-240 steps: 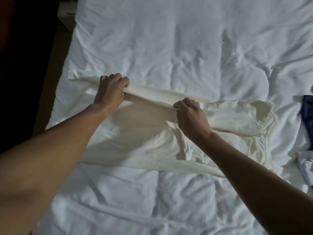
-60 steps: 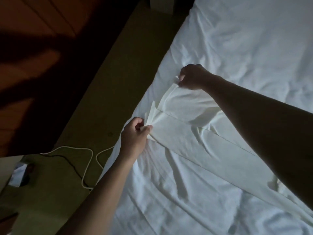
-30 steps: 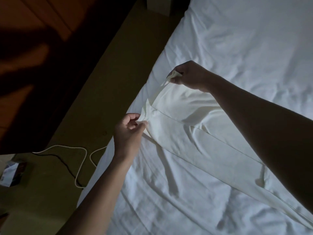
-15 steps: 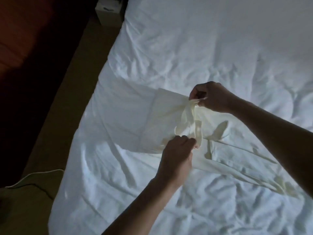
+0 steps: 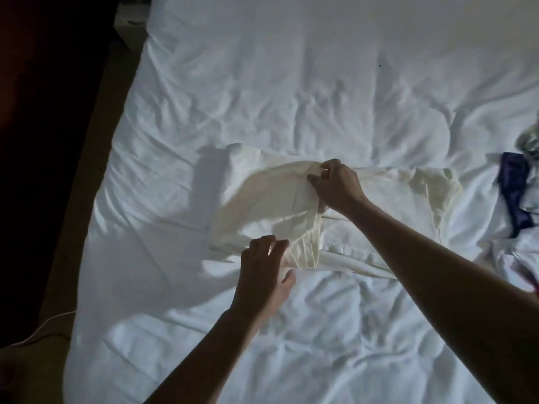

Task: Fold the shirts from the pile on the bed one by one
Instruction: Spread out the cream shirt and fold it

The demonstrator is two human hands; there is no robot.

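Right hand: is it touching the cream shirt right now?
Touching. The head view shows the right hand pinching the raised far edge of the cream shirt, fingers curled round the cloth.

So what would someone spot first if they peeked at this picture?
Two hands meet in the middle, the left hand nearer and the right hand farther. Both grip one end of a cream shirt and hold it up over the rest of it. All around spreads a big crumpled white bed, bright in the dim room, and at its right edge lies a dark purple garment.
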